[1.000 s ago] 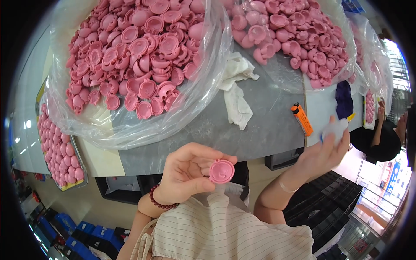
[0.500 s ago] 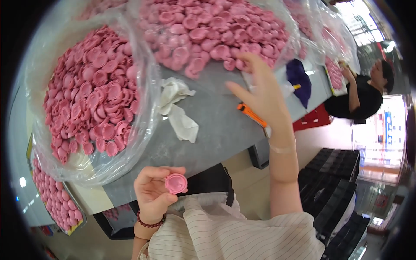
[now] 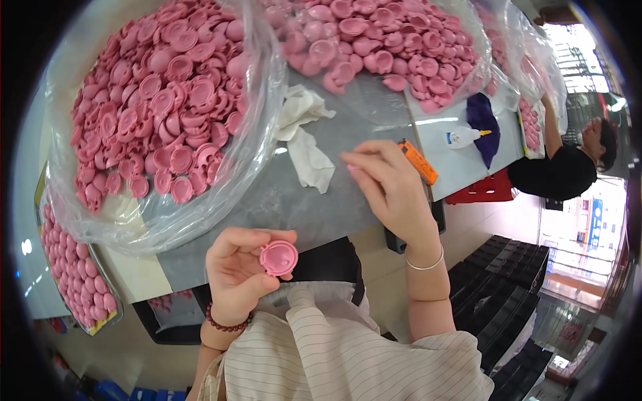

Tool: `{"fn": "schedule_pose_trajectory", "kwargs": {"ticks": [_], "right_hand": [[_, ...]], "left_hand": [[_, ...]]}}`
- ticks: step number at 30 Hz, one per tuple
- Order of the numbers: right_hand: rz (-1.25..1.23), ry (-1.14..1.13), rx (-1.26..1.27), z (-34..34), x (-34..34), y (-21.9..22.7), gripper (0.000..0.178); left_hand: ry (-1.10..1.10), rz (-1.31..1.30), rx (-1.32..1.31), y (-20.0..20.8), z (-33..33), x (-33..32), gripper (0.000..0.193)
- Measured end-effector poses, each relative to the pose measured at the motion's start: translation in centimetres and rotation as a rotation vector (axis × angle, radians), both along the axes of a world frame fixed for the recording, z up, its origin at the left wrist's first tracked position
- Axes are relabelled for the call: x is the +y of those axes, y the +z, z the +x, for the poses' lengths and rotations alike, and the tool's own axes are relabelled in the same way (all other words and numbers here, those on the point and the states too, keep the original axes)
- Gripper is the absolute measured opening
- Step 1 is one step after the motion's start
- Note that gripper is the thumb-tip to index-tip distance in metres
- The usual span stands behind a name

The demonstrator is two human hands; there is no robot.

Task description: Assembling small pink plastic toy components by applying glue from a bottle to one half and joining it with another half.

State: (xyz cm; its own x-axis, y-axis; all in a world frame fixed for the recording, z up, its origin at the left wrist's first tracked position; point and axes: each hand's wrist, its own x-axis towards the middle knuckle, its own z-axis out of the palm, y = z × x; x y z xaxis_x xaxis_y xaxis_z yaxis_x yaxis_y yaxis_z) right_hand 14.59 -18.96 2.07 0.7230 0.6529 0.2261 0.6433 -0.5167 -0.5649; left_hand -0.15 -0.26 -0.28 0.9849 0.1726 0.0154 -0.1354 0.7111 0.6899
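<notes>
My left hand (image 3: 234, 271) pinches a round pink plastic shell (image 3: 279, 258) between thumb and fingers, its hollow side facing up, near the table's front edge. Out over the grey table, my right hand (image 3: 391, 190) is closed with thumb and fingertips together. A small trace of pink shows at those fingertips, but I cannot make out what it is. Left of me, a clear plastic bag (image 3: 150, 234) lies open around a heap of similar pink shells (image 3: 164, 100). Another large heap of pink shells (image 3: 394, 43) spreads across the back of the table.
Crumpled white tissue (image 3: 309, 157) lies mid-table. Beyond my right hand are an orange cutter (image 3: 419, 162), a small white bottle (image 3: 461, 138) with a yellow tip and a purple cloth (image 3: 483, 127). A tray of pink domes (image 3: 77, 274) sits far left. A co-worker (image 3: 558, 160) is at the right.
My right hand has drawn back from the far pink heap toward me, and its fingers have closed. The left hand still holds its shell. The view has shifted slightly.
</notes>
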Motion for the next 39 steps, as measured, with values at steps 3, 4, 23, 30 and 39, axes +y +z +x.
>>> {"fn": "schedule_pose_trajectory", "kwargs": {"ticks": [3,4,23,30,39], "right_hand": [[-0.103,-0.11,-0.271,-0.1,0.0,0.3,0.026],[-0.023,-0.173,-0.195,-0.2,0.0,0.1,0.029],[-0.054,-0.138,-0.115,-1.3,0.3,-0.4,0.032],[0.224,-0.105,0.152,-3.3,0.5,1.1,0.029],[0.478,0.202,0.128,-5.9,2.8,0.1,0.036]], "left_hand": [[-0.026,-0.011,-0.043,0.0,0.0,0.3,0.043],[-0.028,-0.01,-0.049,0.0,0.0,0.4,0.043],[-0.078,0.017,-0.044,0.4,0.3,0.1,0.042],[-0.008,0.073,0.175,1.0,0.8,-0.8,0.049],[0.025,0.3,-0.059,0.3,0.7,-0.6,0.034]]}}
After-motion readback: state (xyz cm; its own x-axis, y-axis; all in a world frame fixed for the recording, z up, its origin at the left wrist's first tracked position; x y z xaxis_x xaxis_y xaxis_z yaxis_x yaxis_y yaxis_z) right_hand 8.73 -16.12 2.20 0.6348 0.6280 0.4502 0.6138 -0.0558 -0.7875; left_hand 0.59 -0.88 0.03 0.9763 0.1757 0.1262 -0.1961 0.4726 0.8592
